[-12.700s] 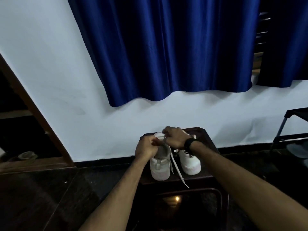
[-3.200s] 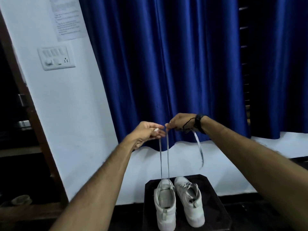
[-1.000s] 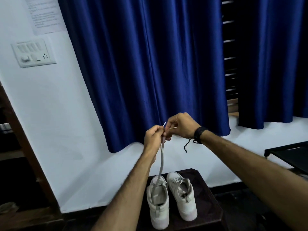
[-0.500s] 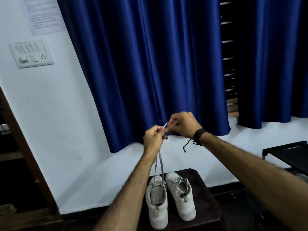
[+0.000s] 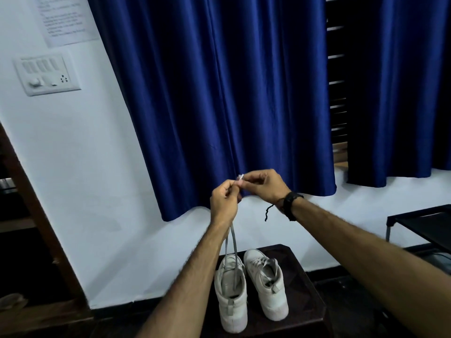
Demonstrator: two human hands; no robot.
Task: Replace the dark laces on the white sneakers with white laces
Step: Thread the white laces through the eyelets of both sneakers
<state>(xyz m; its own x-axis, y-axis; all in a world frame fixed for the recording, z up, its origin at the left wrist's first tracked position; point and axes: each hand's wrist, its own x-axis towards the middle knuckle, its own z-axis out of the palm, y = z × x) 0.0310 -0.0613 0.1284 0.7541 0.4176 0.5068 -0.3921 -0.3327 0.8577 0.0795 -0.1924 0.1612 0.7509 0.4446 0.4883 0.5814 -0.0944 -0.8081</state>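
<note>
Both our left hand [image 5: 224,203] and right hand [image 5: 262,186] are pinching the pale flat lace [image 5: 231,242] ends, probably both tips, mostly hidden by fingers.

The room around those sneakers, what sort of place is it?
Probably a room in a home. Blue curtains hang over a window, a switchboard sits on the white wall, and the white sneakers stand on a small dark stool.

There are two white sneakers [image 5: 246,286], one pale lace [image 5: 231,242], one dark stool [image 5: 307,289], two blue curtains [image 5: 219,98], one switch plate [image 5: 46,75], one paper notice [image 5: 64,19], one black wristband [image 5: 290,206] and two hands [image 5: 244,193].
</note>
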